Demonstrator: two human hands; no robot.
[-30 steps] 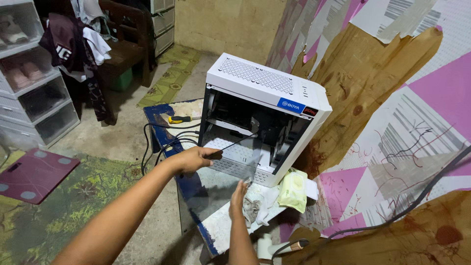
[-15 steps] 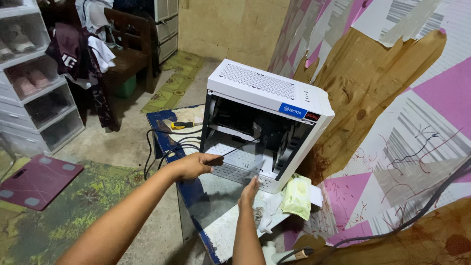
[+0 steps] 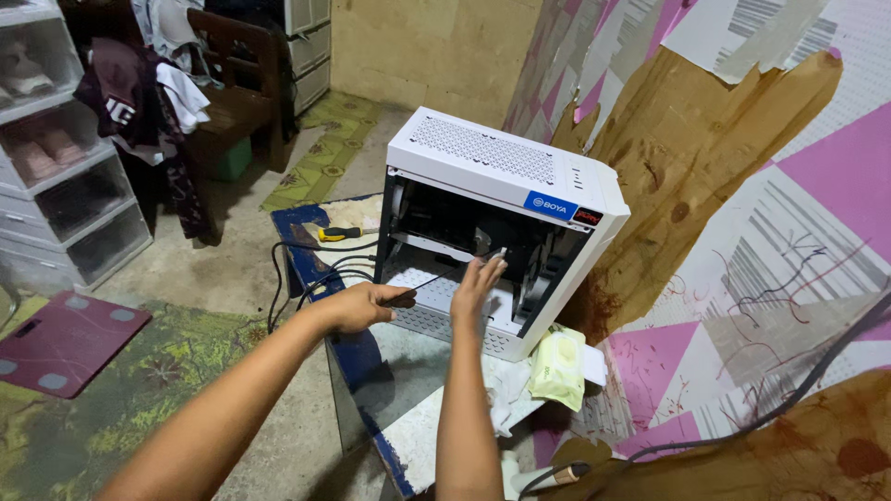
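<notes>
- Left hand (image 3: 357, 306): arm stretched out from near left, fingers curled shut around the dark handle of a thin screwdriver (image 3: 422, 283); the shaft angles up and right toward the case opening.
- Right hand (image 3: 478, 281): forearm comes straight up from the near edge, hand raised at the open side of the case, fingers loosely together and pointing up-right, tips at a small pale piece (image 3: 498, 252) inside; can't tell if it's gripped or just touched.
- White computer case (image 3: 501, 167): stands upright on the table, mid-frame, against the right wall; perforated top panel, blue and red stickers on the front upper edge, near side open with dark interior and white perforated floor visible.
- Table (image 3: 399, 371): blue-edged, worn pale top.
- Yellow-handled screwdriver (image 3: 342, 231): lies on the far left end of the table, well apart from both hands.
- Black cables (image 3: 295, 269): trail off the table's left edge.
- Pale yellow wipes pack (image 3: 555, 364): just right of the case's near corner, beside a crumpled white cloth (image 3: 506, 390).
</notes>
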